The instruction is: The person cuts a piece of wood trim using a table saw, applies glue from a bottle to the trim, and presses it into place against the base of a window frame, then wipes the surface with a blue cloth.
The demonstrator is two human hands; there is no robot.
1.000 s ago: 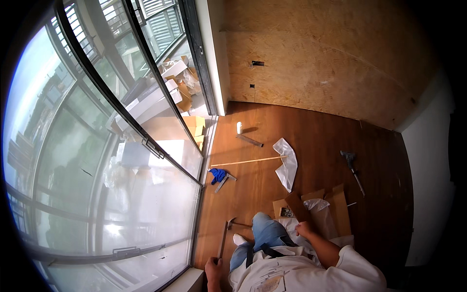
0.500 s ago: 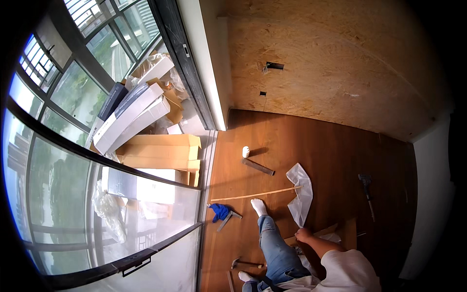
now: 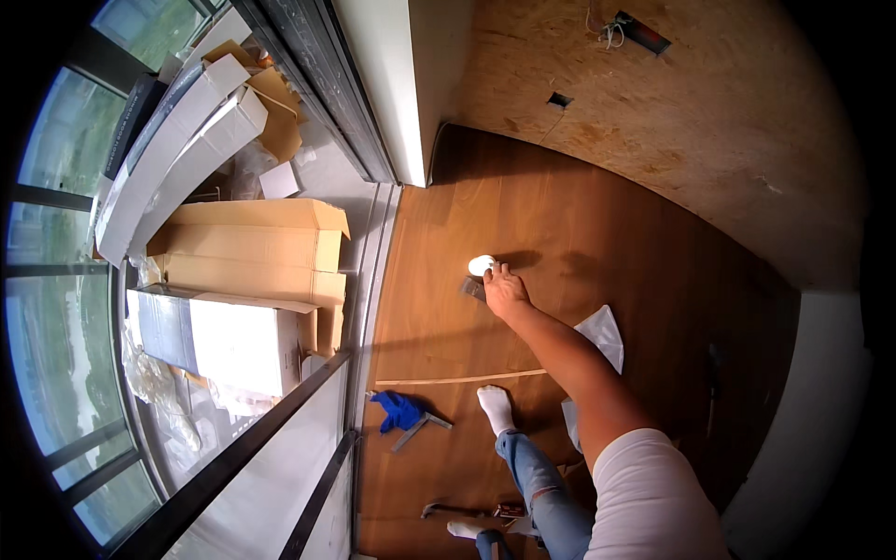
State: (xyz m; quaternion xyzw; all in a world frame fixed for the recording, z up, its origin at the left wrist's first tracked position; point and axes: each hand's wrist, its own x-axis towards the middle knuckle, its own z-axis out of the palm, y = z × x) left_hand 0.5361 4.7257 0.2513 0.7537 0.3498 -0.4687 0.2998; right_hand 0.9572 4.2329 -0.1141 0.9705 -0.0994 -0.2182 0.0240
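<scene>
My right hand (image 3: 506, 291) is stretched far forward over the wooden floor, fingers curled against the near right side of a small white bottle (image 3: 481, 266). The bottle casts a shadow to the right. Beside it lies a dark flat bar (image 3: 473, 287), its lower part hidden by my hand. Under my forearm a white plastic sheet (image 3: 602, 338) lies partly covered. A thin wooden strip (image 3: 457, 379) crosses the floor in front of my foot. My left hand is out of view.
To the left lie a blue cloth (image 3: 397, 411) and a metal square (image 3: 420, 431). A hammer (image 3: 453, 510) rests near my feet. Beyond the sliding door frame (image 3: 233, 448) are piled cardboard boxes (image 3: 252, 238). A dim tool (image 3: 714, 378) lies right; a chipboard wall (image 3: 672, 121) stands ahead.
My right hand has left the plastic sheet's near corner and reached forward to the white bottle. The view has shifted forward, and my arm now covers part of the sheet and strip.
</scene>
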